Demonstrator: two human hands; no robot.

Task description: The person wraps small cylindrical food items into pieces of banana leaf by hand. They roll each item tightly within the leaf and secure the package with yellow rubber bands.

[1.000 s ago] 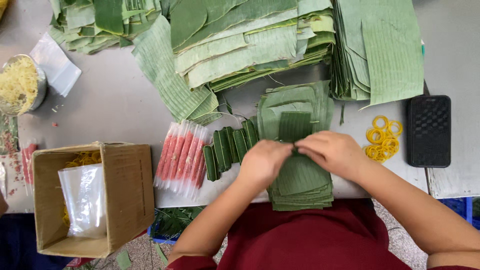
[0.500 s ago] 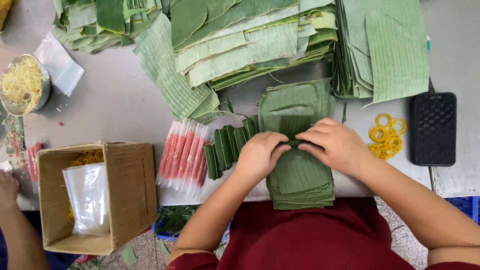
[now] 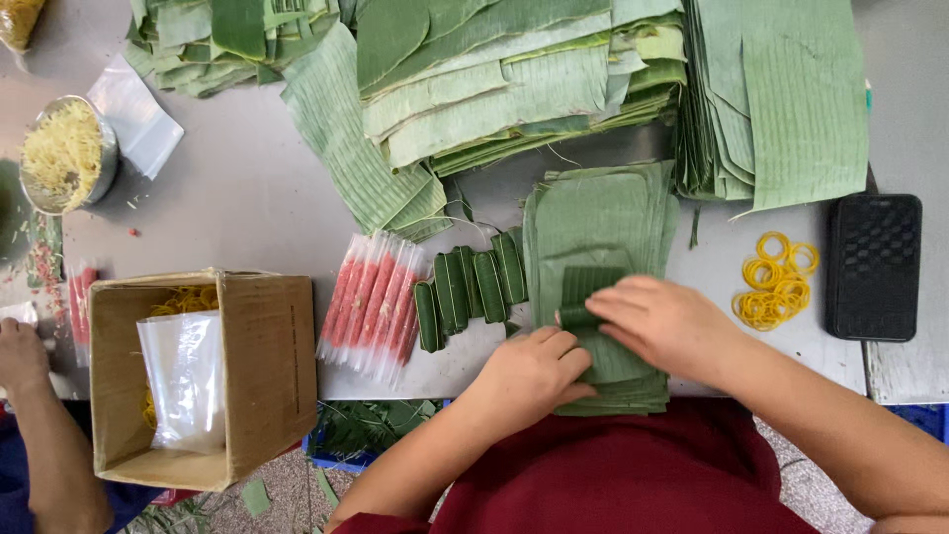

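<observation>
Green banana-leaf wrapping is under way at the near edge of a grey work table (image 3: 237,198). Both of the person's bare hands sit on a stack of cut green leaf sheets (image 3: 603,222) lying just in front of the body. The left hand (image 3: 529,376) is curled, its fingers pressed down on the lower part of the stack. The right hand (image 3: 667,321) lies over the top sheet with fingers drawn together, pinching a narrow rolled green leaf packet (image 3: 578,318) whose end shows at the fingertips. That packet rests on the stack, between the two hands.

Just left of the stack lies a row of finished green leaf rolls (image 3: 470,289), side by side and touching. Beside these lies a batch of red sticks sealed in clear plastic sleeves (image 3: 374,307). An open brown cardboard box (image 3: 267,366) holding a clear plastic bag overhangs the table edge further left. Yellow rubber bands (image 3: 776,282) lie in a loose heap right of the stack, next to a black textured rectangular case (image 3: 875,265). Large piles of uncut green leaves (image 3: 494,79) cover the far side. A metal bowl of yellow shreds (image 3: 64,153) stands at far left. Another person's hand (image 3: 22,351) rests at the left edge.
</observation>
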